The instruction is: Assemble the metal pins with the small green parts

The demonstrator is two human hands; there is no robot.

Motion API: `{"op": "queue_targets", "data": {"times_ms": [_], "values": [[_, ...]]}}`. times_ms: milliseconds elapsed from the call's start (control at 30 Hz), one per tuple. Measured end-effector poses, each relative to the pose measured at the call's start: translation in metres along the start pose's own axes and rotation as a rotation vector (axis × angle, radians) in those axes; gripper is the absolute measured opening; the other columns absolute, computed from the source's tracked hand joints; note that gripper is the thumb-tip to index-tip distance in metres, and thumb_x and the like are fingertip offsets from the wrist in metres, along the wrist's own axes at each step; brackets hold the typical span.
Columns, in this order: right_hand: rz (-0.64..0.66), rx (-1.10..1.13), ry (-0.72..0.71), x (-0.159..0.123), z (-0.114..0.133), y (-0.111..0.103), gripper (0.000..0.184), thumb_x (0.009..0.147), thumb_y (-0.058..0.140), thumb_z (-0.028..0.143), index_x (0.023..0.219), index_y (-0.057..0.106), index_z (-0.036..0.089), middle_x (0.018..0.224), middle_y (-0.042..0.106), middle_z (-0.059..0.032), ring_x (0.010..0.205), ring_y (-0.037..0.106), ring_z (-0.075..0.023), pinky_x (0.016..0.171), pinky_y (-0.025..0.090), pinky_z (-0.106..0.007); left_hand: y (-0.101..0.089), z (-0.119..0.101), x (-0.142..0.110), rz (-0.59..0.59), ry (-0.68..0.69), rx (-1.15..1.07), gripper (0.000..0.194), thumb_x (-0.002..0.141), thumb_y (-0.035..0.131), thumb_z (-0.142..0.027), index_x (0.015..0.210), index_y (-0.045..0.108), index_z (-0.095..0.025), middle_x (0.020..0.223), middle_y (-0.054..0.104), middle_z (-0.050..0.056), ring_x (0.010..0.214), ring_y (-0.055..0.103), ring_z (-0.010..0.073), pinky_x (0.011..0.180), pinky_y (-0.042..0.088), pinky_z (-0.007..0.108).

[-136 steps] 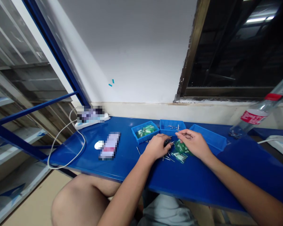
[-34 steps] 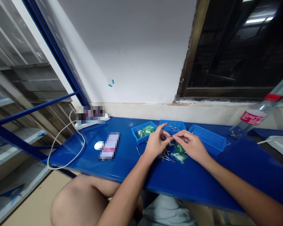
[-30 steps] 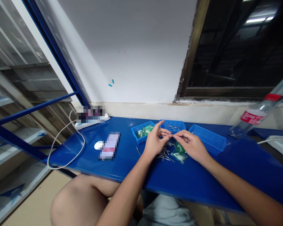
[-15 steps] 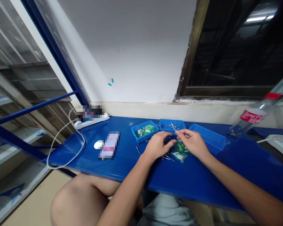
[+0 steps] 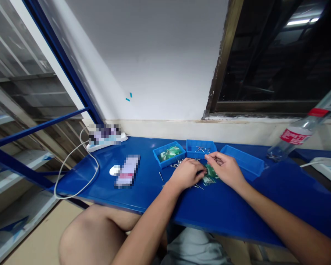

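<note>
My left hand (image 5: 188, 173) is low over the table, fingers curled and tips meeting at the edge of a green and clear plastic packet (image 5: 209, 175) with small pale pieces in it. What those fingertips hold, if anything, is hidden. Closed in a pinch, my right hand (image 5: 223, 164) hovers just above the packet, near the front of the middle blue tray (image 5: 200, 144). Nothing can be made out between its fingertips. Thin metal pins (image 5: 201, 149) lie in that tray. More loose pins (image 5: 178, 163) are heaped on the table, partly covered by my left hand.
A left blue tray (image 5: 169, 162) holds green and pale packets; another blue tray (image 5: 244, 162) stands at right. Further right leans a clear bottle (image 5: 295, 134) with a red label. A blurred-out flat object (image 5: 128, 171), a white round item (image 5: 114, 170) and a cabled power strip (image 5: 107, 141) are at left.
The metal pin at my right fingertips is no longer there, and pins lie in the middle tray. My left fingers have drawn together and lowered beside the green packet.
</note>
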State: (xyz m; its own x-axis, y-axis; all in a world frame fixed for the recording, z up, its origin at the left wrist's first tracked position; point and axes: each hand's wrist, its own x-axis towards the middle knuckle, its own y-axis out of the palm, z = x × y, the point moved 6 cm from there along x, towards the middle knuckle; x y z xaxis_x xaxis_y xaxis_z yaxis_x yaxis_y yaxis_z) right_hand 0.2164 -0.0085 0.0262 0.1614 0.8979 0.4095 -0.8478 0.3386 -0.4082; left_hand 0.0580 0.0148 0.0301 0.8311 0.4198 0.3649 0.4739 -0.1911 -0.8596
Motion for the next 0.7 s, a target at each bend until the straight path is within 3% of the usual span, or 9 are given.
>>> {"op": "queue_targets", "data": {"times_ms": [233,367,533,700], "values": [[-0.004,-0.071,-0.042,-0.001,0.008,-0.002,0.037,0.099,0.061,0.058,0.090,0.074,0.024,0.076,0.073,-0.0034,0.061,0.063,-0.0207,0.055,0.047,-0.032,-0.004,0.003,0.002,-0.091,-0.062,0.134,0.024,0.109,0.047,-0.027,0.104,0.069,-0.017,0.103,0.073,0.010,0.098,0.065,0.0232,0.089,0.047,0.035],[-0.004,-0.148,-0.097,0.000,0.014,-0.002,0.031,0.100,0.060,0.053,0.099,0.075,0.026,0.096,0.078,-0.0062,0.073,0.067,-0.0223,0.064,0.052,-0.034,-0.010,0.011,0.004,-0.217,-0.094,-0.029,0.026,0.111,0.040,-0.026,0.113,0.064,-0.017,0.109,0.069,0.010,0.100,0.065,0.0216,0.091,0.051,0.033],[0.051,-0.191,-0.214,0.000,0.016,0.006,0.027,0.095,0.070,0.044,0.114,0.073,0.025,0.111,0.076,-0.0077,0.090,0.071,-0.0248,0.083,0.058,-0.038,-0.015,0.017,0.004,-0.333,-0.175,-0.146,0.023,0.111,0.042,-0.030,0.113,0.063,-0.019,0.109,0.067,0.008,0.100,0.066,0.0208,0.090,0.053,0.032],[0.041,-0.204,-0.176,0.002,0.001,0.004,0.020,0.095,0.069,0.041,0.107,0.075,0.026,0.107,0.080,-0.0062,0.090,0.075,-0.0268,0.084,0.060,-0.041,-0.024,0.010,0.001,-0.444,-0.137,-0.190,0.020,0.110,0.046,-0.029,0.109,0.064,-0.019,0.106,0.069,0.008,0.099,0.067,0.0201,0.091,0.054,0.033]]}}
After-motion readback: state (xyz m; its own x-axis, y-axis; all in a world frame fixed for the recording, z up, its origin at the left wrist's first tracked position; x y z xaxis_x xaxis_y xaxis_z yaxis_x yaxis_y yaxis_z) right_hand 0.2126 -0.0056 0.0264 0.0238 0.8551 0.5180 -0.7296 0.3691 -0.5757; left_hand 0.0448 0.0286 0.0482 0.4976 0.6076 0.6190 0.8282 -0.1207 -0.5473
